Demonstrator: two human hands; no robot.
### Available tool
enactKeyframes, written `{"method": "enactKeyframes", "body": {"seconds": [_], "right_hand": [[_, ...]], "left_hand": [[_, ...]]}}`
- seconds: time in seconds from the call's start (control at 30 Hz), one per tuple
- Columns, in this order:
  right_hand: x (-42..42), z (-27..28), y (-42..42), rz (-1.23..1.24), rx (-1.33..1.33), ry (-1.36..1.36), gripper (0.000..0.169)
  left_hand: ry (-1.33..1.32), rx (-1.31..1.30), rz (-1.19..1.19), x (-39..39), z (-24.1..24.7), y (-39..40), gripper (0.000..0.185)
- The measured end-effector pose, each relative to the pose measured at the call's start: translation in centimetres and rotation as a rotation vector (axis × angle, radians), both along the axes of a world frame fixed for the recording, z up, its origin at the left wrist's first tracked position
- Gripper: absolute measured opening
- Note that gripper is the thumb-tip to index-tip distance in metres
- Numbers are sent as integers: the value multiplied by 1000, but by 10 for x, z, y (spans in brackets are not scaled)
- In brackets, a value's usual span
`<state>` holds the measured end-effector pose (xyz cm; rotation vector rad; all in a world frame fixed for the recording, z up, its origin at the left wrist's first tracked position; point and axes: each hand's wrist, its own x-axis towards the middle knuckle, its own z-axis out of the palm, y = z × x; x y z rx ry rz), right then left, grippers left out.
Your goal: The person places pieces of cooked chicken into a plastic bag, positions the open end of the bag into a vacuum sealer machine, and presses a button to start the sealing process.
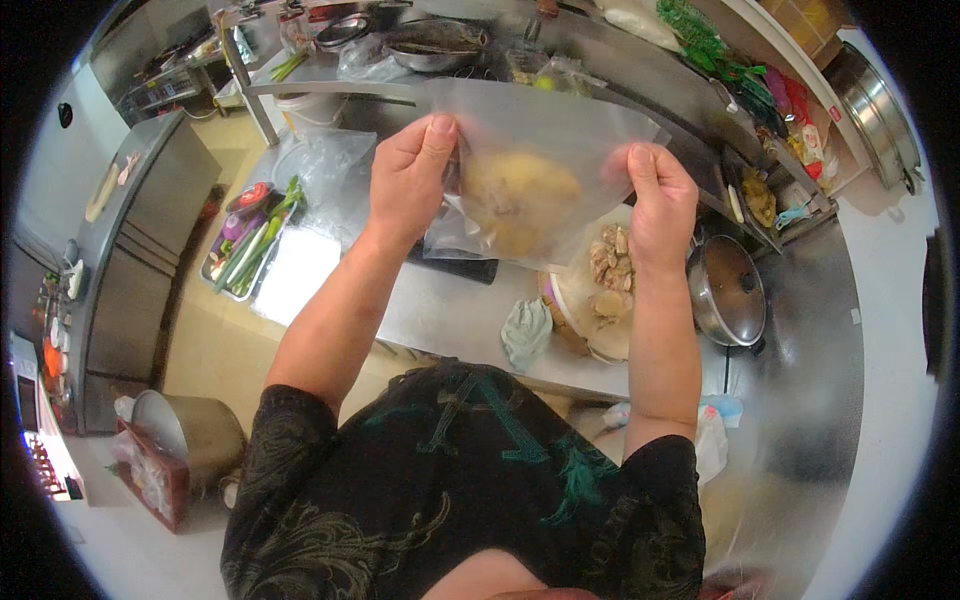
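My left hand point(409, 176) and my right hand point(661, 202) pinch opposite sides of a translucent plastic bag point(547, 120), stretched between them above the steel counter point(442, 307). Through the plastic shows something blurred and yellowish; whether it lies inside the bag or behind it, I cannot tell. Below my right hand, brown chunks that look like meat point(611, 259) lie on a round, pale cutting board point(574, 300), partly hidden by my forearm. A crumpled grey-green cloth point(526, 334) rests beside the board.
At the counter's left end is a metal tray of vegetables point(251, 244), with scallions and red onion. A lidded pan point(726, 289) stands to the right. A shelf above carries a metal bowl point(435, 46). On the floor at left stands a large metal pot point(187, 435).
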<state>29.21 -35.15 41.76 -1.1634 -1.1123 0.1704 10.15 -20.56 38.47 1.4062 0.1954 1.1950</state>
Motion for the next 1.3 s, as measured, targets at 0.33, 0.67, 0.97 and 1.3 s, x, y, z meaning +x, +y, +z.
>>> {"method": "enactKeyframes", "body": {"seconds": [0.33,0.67,0.97,1.3], "right_hand": [[17,-38,0,7,-76,130,21],[18,-79,12,78,-98,206,23],[21,-334,-30,-162,-1059,-341,51],[-4,-427,-79,-213,-1144,-529,28]], "left_hand": [[195,15,-53,-5,-10,13,33],[86,-334,5,11,-42,12,31],[365,-9,346,-56,-105,19,31],[613,-204,669,-146,-185,27,34]]}}
